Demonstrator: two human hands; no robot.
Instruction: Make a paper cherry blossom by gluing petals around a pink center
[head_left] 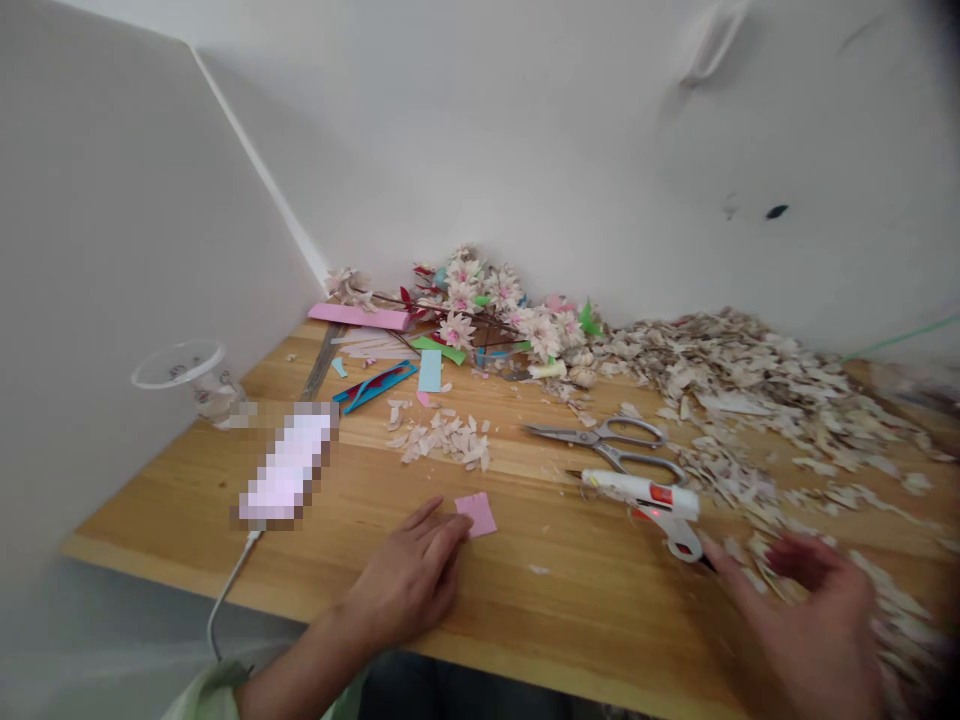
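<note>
The pink paper square [477, 514] lies flat on the wooden table [570, 610] and serves as the reference point. The left hand [412, 570] is at its near-left edge, with a fingertip on the paper; whether the thumb pinches it from below cannot be told. The right hand [814, 610], slightly blurred, is well to the right of the square, thumb and fingers apart and nothing visible between them. The thumb is close to the handle end of the glue gun [649, 500], which lies to the right of the square with its nozzle pointing toward the left; contact cannot be confirmed.

For good control, fingertip pressure on the square should be light and confined to the edge, so that the sheet neither creases nor slides. The glue gun is best handled by its grip; a small red light shows on its body, so the nozzle should be treated as hot. The scissors [607, 437], beyond and to the right of the square, lie close to the gun and could snag it.
</note>
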